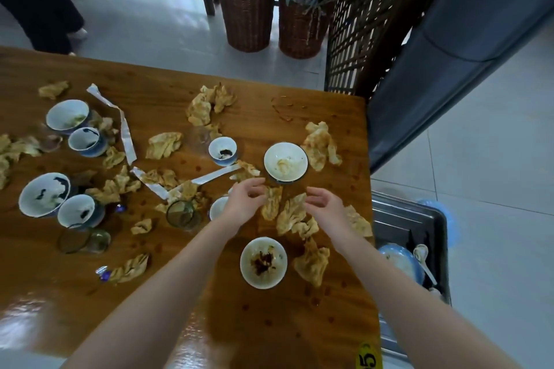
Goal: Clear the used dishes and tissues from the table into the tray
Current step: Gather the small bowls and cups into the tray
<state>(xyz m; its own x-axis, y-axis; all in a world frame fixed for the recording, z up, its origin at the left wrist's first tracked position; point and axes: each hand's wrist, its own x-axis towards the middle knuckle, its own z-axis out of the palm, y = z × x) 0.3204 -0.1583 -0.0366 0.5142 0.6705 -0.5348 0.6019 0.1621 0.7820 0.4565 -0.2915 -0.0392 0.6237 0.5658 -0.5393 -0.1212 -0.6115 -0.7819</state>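
Note:
My left hand [245, 199] hovers over the wooden table [168, 93] with loosely curled fingers, its fingertips at the edge of a crumpled stained tissue [271, 204]. My right hand [325, 205], also loosely curled, sits just right of another tissue [292, 214]; neither hand plainly grips anything. A used white bowl [286, 162] stands just beyond both hands. A sauce-stained bowl [263, 262] lies between my forearms. The dark tray [410, 220] sits beside the table's right edge, holding a blue bowl [398, 260] and a white spoon [422, 259].
Several more dirty bowls [43, 193], a small cup [223, 151], glasses [183, 214], paper strips [126, 135] and crumpled tissues [199, 108] litter the table's left and middle. Two wicker baskets [247, 12] and a lattice screen [356, 39] stand beyond. A person's legs [45, 9] are far left.

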